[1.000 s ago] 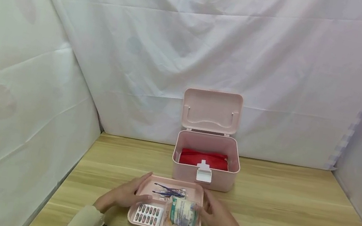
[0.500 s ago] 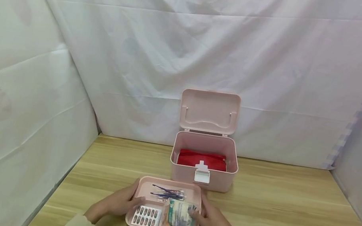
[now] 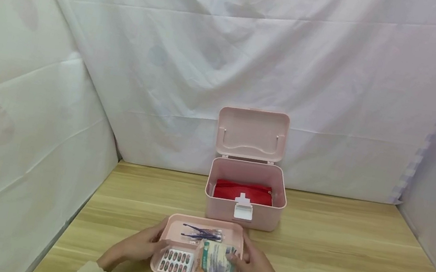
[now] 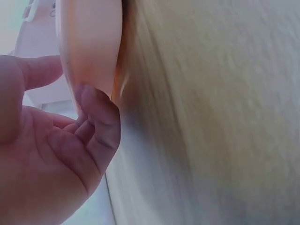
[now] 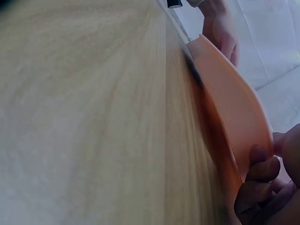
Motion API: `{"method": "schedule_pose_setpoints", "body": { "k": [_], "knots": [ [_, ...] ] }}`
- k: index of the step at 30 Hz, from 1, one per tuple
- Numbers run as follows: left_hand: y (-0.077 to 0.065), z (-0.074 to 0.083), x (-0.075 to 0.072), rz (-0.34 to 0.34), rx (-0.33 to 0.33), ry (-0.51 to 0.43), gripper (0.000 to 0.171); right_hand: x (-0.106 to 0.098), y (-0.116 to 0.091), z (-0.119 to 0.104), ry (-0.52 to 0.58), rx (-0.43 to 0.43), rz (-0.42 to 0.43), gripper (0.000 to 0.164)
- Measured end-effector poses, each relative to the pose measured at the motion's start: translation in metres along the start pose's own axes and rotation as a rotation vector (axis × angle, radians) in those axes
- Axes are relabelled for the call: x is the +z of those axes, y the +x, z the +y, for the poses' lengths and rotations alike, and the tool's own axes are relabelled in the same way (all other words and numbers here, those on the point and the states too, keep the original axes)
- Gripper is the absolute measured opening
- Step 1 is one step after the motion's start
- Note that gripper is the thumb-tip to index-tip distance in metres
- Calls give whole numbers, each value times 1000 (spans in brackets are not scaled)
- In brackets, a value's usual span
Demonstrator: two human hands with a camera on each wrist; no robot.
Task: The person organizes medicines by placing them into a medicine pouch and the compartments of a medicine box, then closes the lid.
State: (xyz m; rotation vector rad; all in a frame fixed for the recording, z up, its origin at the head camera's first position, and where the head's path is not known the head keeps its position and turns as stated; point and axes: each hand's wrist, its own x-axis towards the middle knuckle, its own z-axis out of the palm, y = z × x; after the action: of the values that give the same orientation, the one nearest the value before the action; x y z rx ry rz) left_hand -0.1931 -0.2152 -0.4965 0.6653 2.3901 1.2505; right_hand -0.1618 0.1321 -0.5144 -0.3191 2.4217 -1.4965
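In the head view a pink divided tray (image 3: 183, 220) lies low over the table at front centre. Both hands hold it by its short sides, thumbs over the rim. My left hand (image 3: 141, 243) grips the left side; in the left wrist view its fingertips (image 4: 89, 96) curl against the outer wall. My right hand (image 3: 260, 267) grips the right side, thumb over a plastic-wrapped green-and-white pack (image 3: 215, 259). A capsule blister pack (image 3: 176, 262) fills the front left compartment. Blue tweezers (image 3: 200, 233) and small clear-wrapped items lie in the rear one. Whether the tray touches the table is unclear.
Right behind the tray stands a pink box (image 3: 265, 217) with a white cross and latch. Its lid (image 3: 251, 132) is raised, and a red zippered pouch (image 3: 244, 192) lies inside. White curtains (image 3: 193, 78) close off the back and sides of the wooden table (image 3: 337, 254).
The tray has come slightly nearer to me. My left hand has shifted back along the left side, and my right thumb has moved further over the wrapped pack.
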Motion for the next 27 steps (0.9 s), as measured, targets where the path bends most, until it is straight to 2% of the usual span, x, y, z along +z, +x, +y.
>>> {"method": "schedule_pose_setpoints", "body": {
  "k": [3, 7, 15, 17, 19, 24, 27],
  "knots": [
    [-2, -2, -3, -40, -41, -89, 77, 0, -2, 1, 57, -14, -4, 89],
    [-8, -3, -5, -52, -77, -149, 81, 0, -6, 1, 103, -10, 3, 92],
    [-20, 5, -7, -4, -126, -186, 81, 3, -24, -12, 185, 15, 59, 93],
    [-22, 8, -6, 4, -103, -213, 80, 4, -31, -17, 206, 6, 74, 92],
    [-23, 11, -5, 20, -52, -255, 77, 6, -37, -23, 233, 3, 90, 91],
    [-25, 26, -2, 154, 83, -298, 67, 4, -52, -40, 260, -34, 157, 90],
    [-26, 39, -1, 223, 116, -310, 63, -1, -58, -52, 266, -94, 200, 87]
  ]
}}
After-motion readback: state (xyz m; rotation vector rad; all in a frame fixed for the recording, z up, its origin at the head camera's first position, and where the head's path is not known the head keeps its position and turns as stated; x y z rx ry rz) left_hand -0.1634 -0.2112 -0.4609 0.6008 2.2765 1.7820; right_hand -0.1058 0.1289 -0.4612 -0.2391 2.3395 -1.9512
